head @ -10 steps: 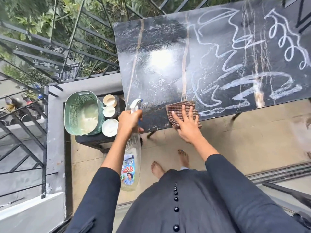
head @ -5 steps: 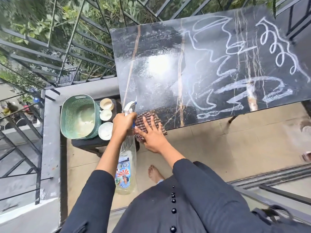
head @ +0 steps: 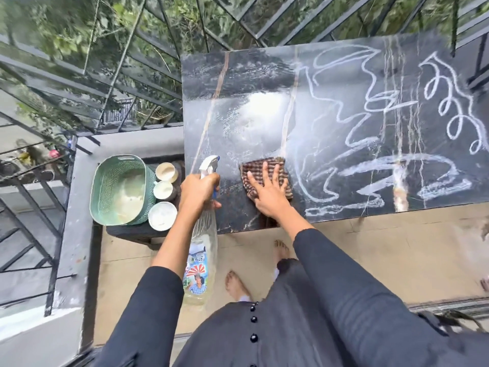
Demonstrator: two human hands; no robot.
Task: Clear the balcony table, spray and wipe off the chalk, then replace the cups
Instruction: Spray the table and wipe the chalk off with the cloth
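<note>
Fingers (head: 264,174) of our right hand (head: 268,197) lie straight and spread, pressing the checked cloth (head: 267,164) flat on the table (head: 238,88). Half a second ago that cloth sat at the near left corner, right beside the bottle. It now lies farther in and to the right, apart from the bottle and just left of the chalk (head: 383,168). The tabletop around and beyond the cloth is wet and shiny. The chalk loops cover the right part as they did before.

Our left hand (head: 198,190) has its fingers curled round the neck of the spray bottle (head: 201,250), as in the earlier frames. It holds the bottle over the table's near left edge, with the nozzle pointing away from us and the clear body hanging below.

To the left, three cups (head: 162,215) stand in a row on a low stool (head: 132,231), beside a green basket (head: 105,186). The railing (head: 87,83) runs behind them.
</note>
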